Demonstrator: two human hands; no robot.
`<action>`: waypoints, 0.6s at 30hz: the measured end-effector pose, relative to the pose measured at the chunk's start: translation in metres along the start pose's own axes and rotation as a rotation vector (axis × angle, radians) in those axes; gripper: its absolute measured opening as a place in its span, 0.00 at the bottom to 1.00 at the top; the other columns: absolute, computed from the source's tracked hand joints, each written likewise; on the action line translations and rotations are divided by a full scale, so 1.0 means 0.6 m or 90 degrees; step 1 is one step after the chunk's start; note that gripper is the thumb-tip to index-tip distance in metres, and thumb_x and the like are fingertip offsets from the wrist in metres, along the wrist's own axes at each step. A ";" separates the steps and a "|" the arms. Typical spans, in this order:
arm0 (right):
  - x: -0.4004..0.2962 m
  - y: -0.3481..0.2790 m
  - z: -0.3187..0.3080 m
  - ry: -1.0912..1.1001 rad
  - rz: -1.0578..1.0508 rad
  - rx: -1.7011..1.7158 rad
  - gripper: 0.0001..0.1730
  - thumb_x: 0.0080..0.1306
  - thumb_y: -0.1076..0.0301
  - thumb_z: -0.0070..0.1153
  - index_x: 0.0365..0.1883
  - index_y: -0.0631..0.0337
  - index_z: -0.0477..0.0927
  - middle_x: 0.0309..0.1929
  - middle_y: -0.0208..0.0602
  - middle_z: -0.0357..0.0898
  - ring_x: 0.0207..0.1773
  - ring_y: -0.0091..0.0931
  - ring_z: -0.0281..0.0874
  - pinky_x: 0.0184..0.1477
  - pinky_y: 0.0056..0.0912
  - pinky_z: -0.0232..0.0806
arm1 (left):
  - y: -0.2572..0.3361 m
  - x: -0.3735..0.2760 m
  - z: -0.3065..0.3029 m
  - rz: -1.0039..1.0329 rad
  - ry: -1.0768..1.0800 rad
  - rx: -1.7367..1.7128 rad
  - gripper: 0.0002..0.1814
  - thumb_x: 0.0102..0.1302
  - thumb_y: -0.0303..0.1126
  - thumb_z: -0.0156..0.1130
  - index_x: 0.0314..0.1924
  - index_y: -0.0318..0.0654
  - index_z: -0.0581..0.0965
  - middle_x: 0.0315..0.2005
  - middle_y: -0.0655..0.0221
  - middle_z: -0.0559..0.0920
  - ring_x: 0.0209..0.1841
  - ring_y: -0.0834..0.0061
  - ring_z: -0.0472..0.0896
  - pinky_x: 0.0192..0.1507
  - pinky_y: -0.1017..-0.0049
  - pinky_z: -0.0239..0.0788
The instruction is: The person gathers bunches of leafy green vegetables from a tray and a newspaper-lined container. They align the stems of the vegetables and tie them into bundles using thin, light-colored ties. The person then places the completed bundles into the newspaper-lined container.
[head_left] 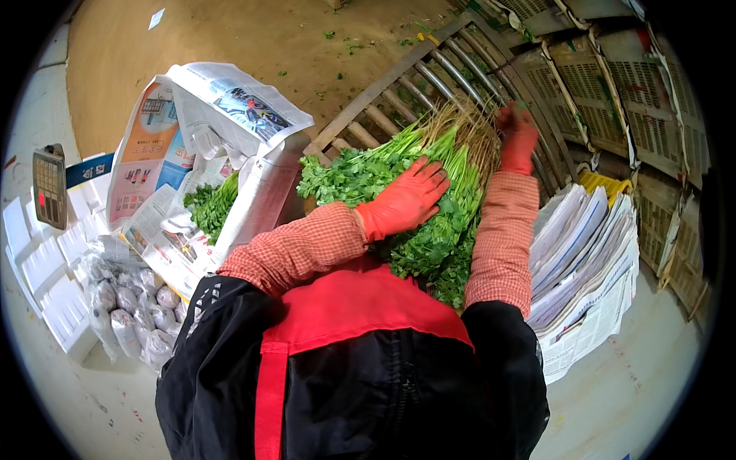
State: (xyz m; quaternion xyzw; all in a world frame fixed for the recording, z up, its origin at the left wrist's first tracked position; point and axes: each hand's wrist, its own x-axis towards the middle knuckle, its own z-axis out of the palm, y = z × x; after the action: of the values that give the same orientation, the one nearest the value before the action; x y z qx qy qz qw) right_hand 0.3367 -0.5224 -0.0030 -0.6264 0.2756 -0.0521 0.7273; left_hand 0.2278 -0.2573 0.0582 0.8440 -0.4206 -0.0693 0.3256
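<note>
A large heap of leafy coriander (434,190) with brown roots (460,123) lies in front of me on a slatted metal rack. My left hand (407,198), in an orange-red rubber glove, rests flat across the stems and leaves. My right hand (517,138), gloved alike, is just beyond the roots at the heap's right side. Its fingertips are blurred, so whether they pinch anything is unclear. To the left, a smaller bunch of greens (215,204) sits inside a newspaper-lined box (270,178), partly hidden by the paper.
The slatted rack (368,126) borders a brown floor (241,34) with leaf scraps. Stacked newspapers (581,270) stand at right, near plastic crates (621,86). At left are plastic-wrapped bundles (132,310), white foam boxes (54,282) and a keypad device (50,187).
</note>
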 end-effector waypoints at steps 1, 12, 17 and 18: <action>-0.001 -0.020 -0.024 0.049 -0.040 0.097 0.18 0.62 0.60 0.54 0.44 0.65 0.73 0.37 0.42 0.79 0.38 0.31 0.78 0.38 0.33 0.68 | 0.000 0.000 -0.007 -0.002 0.000 0.003 0.29 0.53 0.36 0.61 0.54 0.32 0.68 0.53 0.58 0.70 0.62 0.59 0.62 0.67 0.57 0.45; -0.126 -0.021 -0.018 0.049 -0.058 -0.474 0.18 0.58 0.61 0.56 0.45 0.60 0.78 0.29 0.36 0.80 0.28 0.26 0.76 0.31 0.27 0.65 | 0.002 0.096 -0.045 0.027 -0.026 -0.080 0.15 0.52 0.32 0.62 0.41 0.38 0.76 0.39 0.62 0.78 0.48 0.61 0.73 0.55 0.60 0.60; -0.080 0.007 0.024 0.014 -0.167 -0.803 0.15 0.57 0.62 0.57 0.39 0.61 0.79 0.32 0.45 0.80 0.33 0.37 0.78 0.38 0.32 0.68 | 0.006 0.076 0.026 0.148 -0.106 0.012 0.26 0.54 0.37 0.60 0.53 0.37 0.70 0.54 0.59 0.70 0.57 0.59 0.67 0.59 0.57 0.55; -0.044 0.021 -0.024 0.059 -0.232 -0.737 0.14 0.58 0.62 0.56 0.39 0.61 0.79 0.30 0.42 0.80 0.32 0.35 0.78 0.36 0.32 0.68 | -0.006 0.069 0.023 0.154 -0.130 -0.023 0.30 0.54 0.37 0.61 0.57 0.38 0.67 0.57 0.58 0.67 0.59 0.58 0.65 0.61 0.56 0.53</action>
State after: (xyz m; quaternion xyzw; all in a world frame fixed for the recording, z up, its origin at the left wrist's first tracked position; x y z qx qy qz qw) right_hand 0.3047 -0.5213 -0.0070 -0.9542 0.1786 -0.0446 0.2356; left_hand 0.2510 -0.2940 0.0517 0.7698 -0.5489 -0.1226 0.3018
